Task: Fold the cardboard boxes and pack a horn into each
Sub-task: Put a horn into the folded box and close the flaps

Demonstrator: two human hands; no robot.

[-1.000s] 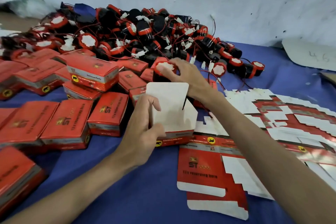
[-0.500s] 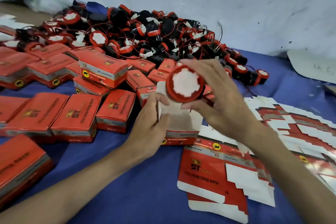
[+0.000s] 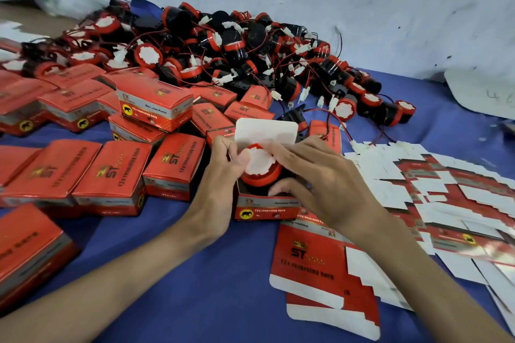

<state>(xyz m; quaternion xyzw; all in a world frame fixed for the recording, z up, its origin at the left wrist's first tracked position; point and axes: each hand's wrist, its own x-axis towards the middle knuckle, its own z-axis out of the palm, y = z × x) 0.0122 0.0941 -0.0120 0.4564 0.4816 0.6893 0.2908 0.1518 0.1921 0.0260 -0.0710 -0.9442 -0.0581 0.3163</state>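
R hand point(image 3: 328, 184), fingers round horn point(image 3: 260, 168) in open box point(image 3: 267, 209); L hand point(image 3: 220, 184), pinch on box wall

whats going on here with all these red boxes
A person is packing at a blue-covered table. The right hand holds a red and white horn partway inside an open box, which the left hand grips by its left side. The box's white lid flap stands up, not yet closed. Packed boxes lie to the left, loose horns are piled behind, and flat box blanks lie to the right.

Left hand point(image 3: 218, 178) and right hand point(image 3: 323, 184) close together, fingers point(image 3: 282, 151) curled
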